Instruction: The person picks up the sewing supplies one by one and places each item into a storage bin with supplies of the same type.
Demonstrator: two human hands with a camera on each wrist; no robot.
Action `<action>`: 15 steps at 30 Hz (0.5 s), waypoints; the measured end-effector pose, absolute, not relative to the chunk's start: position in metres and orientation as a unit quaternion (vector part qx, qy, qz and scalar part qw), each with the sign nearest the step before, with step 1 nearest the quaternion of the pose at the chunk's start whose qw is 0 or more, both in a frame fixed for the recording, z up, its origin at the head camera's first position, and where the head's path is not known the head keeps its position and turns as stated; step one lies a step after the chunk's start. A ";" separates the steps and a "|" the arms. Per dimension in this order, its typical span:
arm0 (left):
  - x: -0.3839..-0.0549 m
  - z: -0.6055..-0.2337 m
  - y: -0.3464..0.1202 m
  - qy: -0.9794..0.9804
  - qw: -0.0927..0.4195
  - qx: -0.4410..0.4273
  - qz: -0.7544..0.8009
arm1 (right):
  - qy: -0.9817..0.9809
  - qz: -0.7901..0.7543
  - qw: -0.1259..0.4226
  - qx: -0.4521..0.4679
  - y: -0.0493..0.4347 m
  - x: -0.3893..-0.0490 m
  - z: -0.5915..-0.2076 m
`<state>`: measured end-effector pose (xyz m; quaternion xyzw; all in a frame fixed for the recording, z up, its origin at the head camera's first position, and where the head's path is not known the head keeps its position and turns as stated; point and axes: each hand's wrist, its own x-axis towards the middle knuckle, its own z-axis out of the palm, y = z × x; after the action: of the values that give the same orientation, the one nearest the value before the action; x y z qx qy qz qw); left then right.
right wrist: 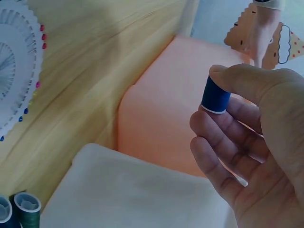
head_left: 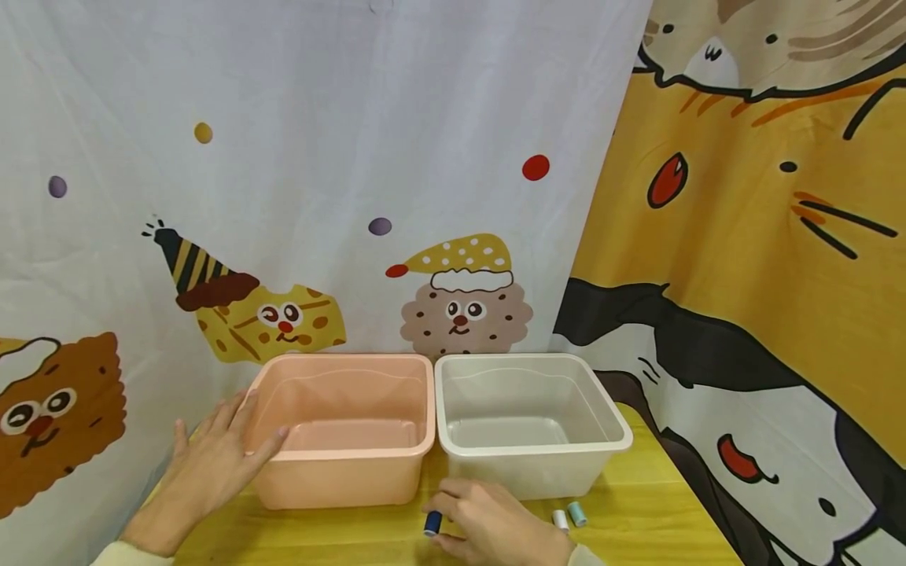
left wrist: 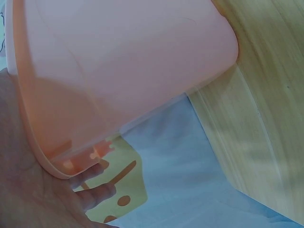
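A spool of dark blue thread (head_left: 432,523) is pinched between the thumb and fingers of my right hand (head_left: 488,519). In the right wrist view the blue spool (right wrist: 216,97) stands nearly upright between thumb and fingertips. My left hand (head_left: 219,456) rests with spread fingers on the left rim of the pink plastic bin (head_left: 336,479), its thumb reaching over the front left corner. Beside the pink bin stands a white plastic bin (head_left: 531,472), just beyond my right hand. Both bins show bare floors in the head view.
A white thread spool (head_left: 560,520) and a teal one (head_left: 577,514) are right of my right hand on the yellow wood-grain table (head_left: 651,503). A white pin wheel (right wrist: 19,71) with coloured pin heads appears in the right wrist view. A cartoon-print curtain (head_left: 318,157) hangs behind.
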<state>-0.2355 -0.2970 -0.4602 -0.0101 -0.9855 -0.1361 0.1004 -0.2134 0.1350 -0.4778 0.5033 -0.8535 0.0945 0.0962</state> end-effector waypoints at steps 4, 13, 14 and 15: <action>-0.235 -0.460 -0.298 -0.985 0.108 -0.013 -0.135 | -0.852 0.087 0.106 0.505 0.134 -0.211 -0.473; -0.235 -0.459 -0.297 -0.986 0.101 -0.011 -0.134 | -0.854 0.105 0.093 0.501 0.132 -0.208 -0.463; -0.235 -0.459 -0.297 -0.986 0.098 -0.010 -0.135 | -0.853 0.107 0.094 0.502 0.132 -0.208 -0.462; -0.235 -0.459 -0.297 -0.986 0.098 -0.011 -0.135 | -0.851 0.109 0.097 0.504 0.132 -0.208 -0.461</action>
<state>-0.2354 -0.2968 -0.4593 -0.0105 -0.9859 -0.1353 0.0981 -0.2080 0.1317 -0.4606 0.5039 -0.8514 0.1086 0.0973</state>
